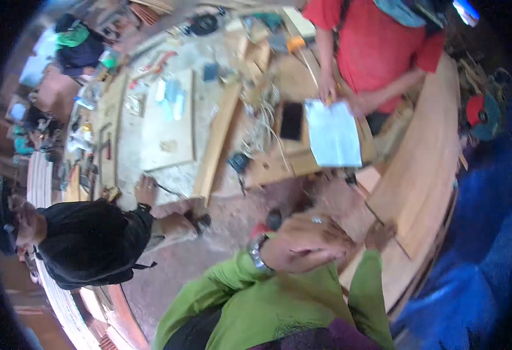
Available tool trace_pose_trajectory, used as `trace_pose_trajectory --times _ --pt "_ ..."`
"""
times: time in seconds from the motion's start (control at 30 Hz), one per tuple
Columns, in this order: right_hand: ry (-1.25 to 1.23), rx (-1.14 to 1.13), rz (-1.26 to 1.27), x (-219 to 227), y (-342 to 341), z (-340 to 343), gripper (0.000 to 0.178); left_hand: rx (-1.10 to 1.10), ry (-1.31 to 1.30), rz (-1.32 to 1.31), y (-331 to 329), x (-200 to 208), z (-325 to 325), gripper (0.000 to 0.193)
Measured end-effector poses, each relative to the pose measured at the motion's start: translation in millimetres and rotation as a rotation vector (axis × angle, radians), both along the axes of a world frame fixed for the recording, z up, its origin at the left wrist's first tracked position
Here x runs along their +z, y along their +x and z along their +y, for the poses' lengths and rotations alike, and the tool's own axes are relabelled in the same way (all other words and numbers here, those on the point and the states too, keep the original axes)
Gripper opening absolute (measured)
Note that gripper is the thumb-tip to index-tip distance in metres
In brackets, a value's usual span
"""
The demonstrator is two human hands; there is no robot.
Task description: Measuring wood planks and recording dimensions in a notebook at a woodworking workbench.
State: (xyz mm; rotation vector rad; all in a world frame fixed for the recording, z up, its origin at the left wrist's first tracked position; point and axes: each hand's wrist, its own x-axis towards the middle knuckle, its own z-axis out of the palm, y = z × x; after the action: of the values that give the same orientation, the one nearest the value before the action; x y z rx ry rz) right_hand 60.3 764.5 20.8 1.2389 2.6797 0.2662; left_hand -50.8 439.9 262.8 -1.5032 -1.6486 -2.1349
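My left hand, with a silver wristwatch and a ring, is raised in front of my green sleeve. Its fingers are curled together, slightly blurred, and nothing shows in them. My right hand rests on the near end of a long wooden panel, its fingers lying flat near a dark edge. Beyond the panel a person in red has both hands at a white paper sheet on a wooden board. A black phone-like slab lies to the left of that sheet.
A person in dark clothing stands at the left, one hand on the worktable's edge. A long plank, a pale board and tangled cord lie across the table. Blue tarpaulin covers the right side; another person is far left.
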Motion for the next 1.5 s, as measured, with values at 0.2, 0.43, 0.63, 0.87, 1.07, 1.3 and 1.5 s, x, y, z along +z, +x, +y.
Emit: trace_pose_trajectory --times 0.2,0.43,0.63,0.87,1.07,1.3,1.5 --pt "-0.025 -0.128 0.221 -10.2 5.2 0.5 0.062 -0.036 -0.178 -0.023 9.1 -26.3 4.9 0.016" --pt "0.122 -0.054 0.341 -45.0 22.1 15.1 0.061 -0.122 -0.552 -0.015 29.2 -101.0 -19.3 0.017" --pt "0.131 0.286 0.968 -73.5 19.4 44.0 0.039 -0.15 -0.84 -0.015 17.7 -116.6 -43.1 0.026" --pt "-0.195 0.011 0.355 -21.9 -0.8 4.5 0.052 -0.015 -0.852 -0.054 -5.9 -99.5 -36.8 0.02" --pt "-0.781 0.113 0.841 23.4 10.0 -82.2 0.043 -0.164 -0.866 0.059 2.3 -121.6 -21.6 0.021" --pt "-1.041 0.262 1.194 158.9 28.8 -68.2 0.03 -0.453 -1.044 0.022 -11.8 -113.1 35.6 0.03" --pt "-0.587 0.584 1.718 301.9 95.2 -34.0 0.029 -0.637 -1.095 0.482 -15.6 -100.2 102.8 0.033"
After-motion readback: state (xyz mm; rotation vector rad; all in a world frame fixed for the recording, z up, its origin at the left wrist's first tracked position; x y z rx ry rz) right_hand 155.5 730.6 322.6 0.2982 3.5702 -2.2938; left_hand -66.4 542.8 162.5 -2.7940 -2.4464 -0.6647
